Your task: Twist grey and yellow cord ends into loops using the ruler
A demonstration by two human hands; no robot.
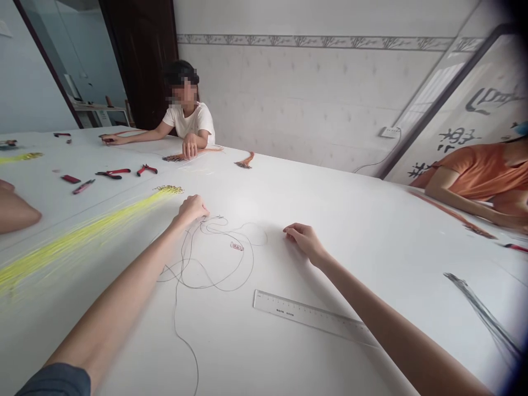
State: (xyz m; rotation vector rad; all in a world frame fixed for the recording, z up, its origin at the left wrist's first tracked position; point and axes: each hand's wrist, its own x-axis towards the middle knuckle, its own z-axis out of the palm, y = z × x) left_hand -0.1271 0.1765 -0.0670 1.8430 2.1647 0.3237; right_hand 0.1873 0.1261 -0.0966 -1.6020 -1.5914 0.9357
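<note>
A thin dark grey cord (252, 258) lies in loose, tangled loops on the white table (313, 357). At the upper left of these loops my left hand (193, 209) is closed in a pinch on the cord, beside a small bunched part of it. My right hand (304, 241) is held to the right of the loops, thumb and fingertips pressed together; anything between them is too small to make out. Within the loops lies a small wrapped piece with pinkish print (236, 246). A clear plastic ruler (305, 313) lies below my right hand, partly hidden by my forearm.
A bundle of yellow cords (94, 231) stretches along the left. Beyond it lie red-handled pliers (113, 174), more pliers (147, 169) and a pink cutter (83, 187). Grey cords (478, 302) lie at right. Two people (192, 118) work with orange cords; another person's arm (18, 206) shows at left.
</note>
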